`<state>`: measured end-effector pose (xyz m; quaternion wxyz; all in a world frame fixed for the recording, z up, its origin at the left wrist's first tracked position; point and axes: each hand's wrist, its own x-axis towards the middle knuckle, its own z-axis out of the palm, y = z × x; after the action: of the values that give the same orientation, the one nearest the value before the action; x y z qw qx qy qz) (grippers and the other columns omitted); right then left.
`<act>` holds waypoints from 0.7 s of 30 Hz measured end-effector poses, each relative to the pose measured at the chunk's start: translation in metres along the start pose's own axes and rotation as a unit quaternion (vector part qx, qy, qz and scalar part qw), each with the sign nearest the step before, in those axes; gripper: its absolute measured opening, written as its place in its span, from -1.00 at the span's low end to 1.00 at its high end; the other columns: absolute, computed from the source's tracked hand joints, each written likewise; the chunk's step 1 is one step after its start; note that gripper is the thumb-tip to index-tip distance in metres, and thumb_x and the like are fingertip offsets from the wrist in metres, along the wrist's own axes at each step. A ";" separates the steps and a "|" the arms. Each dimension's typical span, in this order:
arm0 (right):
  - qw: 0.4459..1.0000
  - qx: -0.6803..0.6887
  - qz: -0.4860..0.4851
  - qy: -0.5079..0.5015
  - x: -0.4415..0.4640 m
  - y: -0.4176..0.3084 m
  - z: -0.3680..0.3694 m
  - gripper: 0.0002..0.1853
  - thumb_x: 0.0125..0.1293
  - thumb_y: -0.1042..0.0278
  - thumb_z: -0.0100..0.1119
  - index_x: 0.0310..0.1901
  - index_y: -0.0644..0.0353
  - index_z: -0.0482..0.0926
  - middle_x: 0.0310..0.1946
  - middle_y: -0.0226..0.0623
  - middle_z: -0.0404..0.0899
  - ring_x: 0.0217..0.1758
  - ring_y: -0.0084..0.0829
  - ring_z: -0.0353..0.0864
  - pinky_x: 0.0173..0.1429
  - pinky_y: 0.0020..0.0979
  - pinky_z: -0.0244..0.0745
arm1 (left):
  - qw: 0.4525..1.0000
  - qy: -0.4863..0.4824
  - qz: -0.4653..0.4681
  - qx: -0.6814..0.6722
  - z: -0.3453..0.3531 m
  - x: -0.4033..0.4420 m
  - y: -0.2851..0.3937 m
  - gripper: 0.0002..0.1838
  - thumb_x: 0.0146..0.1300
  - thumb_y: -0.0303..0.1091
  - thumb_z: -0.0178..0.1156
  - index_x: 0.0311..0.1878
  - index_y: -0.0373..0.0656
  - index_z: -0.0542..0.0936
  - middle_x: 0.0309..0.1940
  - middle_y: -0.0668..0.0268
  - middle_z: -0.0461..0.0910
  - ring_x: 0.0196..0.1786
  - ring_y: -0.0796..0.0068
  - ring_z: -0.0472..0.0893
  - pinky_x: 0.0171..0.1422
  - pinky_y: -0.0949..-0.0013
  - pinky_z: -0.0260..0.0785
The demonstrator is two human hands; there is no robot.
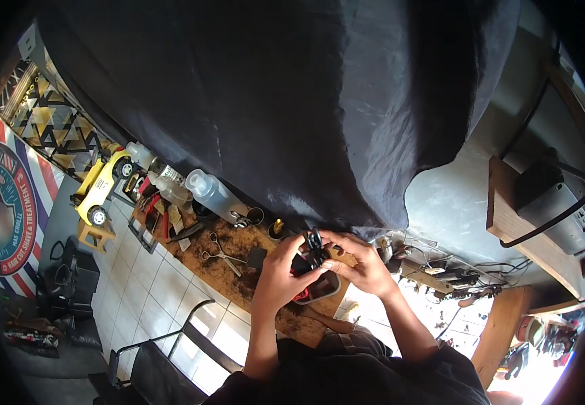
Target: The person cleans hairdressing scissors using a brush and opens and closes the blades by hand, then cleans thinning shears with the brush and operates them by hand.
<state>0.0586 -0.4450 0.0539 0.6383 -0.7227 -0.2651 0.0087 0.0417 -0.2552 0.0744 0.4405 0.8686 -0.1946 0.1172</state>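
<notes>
Both hands meet over the wooden counter, holding a small black object between them. My left hand grips it from the left side, fingers bent round it. From the right, my right hand pinches the same object with thumb and fingers. What the object is cannot be made out. Below the hands sits an open container with something red inside. Scissors lie on the counter left of my left hand, beside dark hair clippings.
Bottles stand along the counter's back edge, near a yellow toy car. A large dark cloth hangs ahead. Tangled cables lie at right, below a wooden shelf. A black chair stands at lower left.
</notes>
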 end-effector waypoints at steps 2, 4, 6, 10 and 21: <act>1.000 0.023 -0.002 -0.001 -0.001 0.001 -0.001 -0.49 0.22 0.35 0.31 0.21 0.24 0.46 0.01 -0.13 0.58 0.04 -0.28 0.59 0.13 -0.32 0.45 | 1.000 -0.008 -0.010 -0.004 -0.003 -0.001 0.000 -0.38 -0.03 -0.35 0.45 0.13 -0.25 0.44 -0.12 0.11 0.59 -0.09 0.18 0.63 -0.03 0.25 0.49; 1.000 0.027 -0.002 -0.005 -0.002 0.002 -0.002 -0.49 0.20 0.37 0.32 0.20 0.23 0.47 0.03 -0.13 0.57 0.04 -0.29 0.59 0.13 -0.32 0.46 | 1.000 -0.016 -0.018 -0.007 -0.004 -0.001 -0.001 -0.39 -0.02 -0.35 0.44 0.12 -0.25 0.45 -0.12 0.10 0.59 -0.08 0.17 0.63 -0.02 0.25 0.49; 0.999 0.032 0.000 -0.007 -0.004 0.002 -0.003 -0.49 0.18 0.39 0.33 0.19 0.23 0.49 0.05 -0.14 0.57 0.04 -0.30 0.59 0.13 -0.33 0.46 | 1.000 -0.021 -0.007 -0.005 -0.003 -0.002 -0.001 -0.41 -0.01 -0.38 0.42 0.13 -0.25 0.46 -0.10 0.09 0.59 -0.07 0.14 0.63 0.00 0.24 0.49; 0.999 0.033 -0.021 -0.009 -0.005 0.002 -0.002 -0.45 0.12 0.49 0.36 0.18 0.33 0.47 -0.02 -0.20 0.57 -0.03 -0.43 0.54 0.11 -0.40 0.44 | 0.999 0.002 0.040 0.015 -0.004 -0.002 0.005 -0.42 0.01 -0.42 0.39 0.14 -0.26 0.46 -0.06 0.07 0.58 -0.03 0.11 0.61 0.04 0.23 0.47; 0.998 0.050 -0.009 -0.024 -0.003 -0.001 -0.006 -0.46 0.18 0.42 0.34 0.22 0.22 0.46 0.07 -0.21 0.57 -0.04 -0.42 0.55 0.08 -0.38 0.46 | 1.000 -0.004 0.003 0.012 -0.004 0.004 0.011 -0.37 -0.02 -0.36 0.44 0.15 -0.24 0.44 -0.03 0.09 0.55 0.01 0.13 0.59 0.07 0.23 0.46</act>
<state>0.0577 -0.4521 0.0548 0.6669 -0.6872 -0.2861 0.0333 0.0401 -0.2586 0.0856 0.4290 0.8737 -0.1972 0.1175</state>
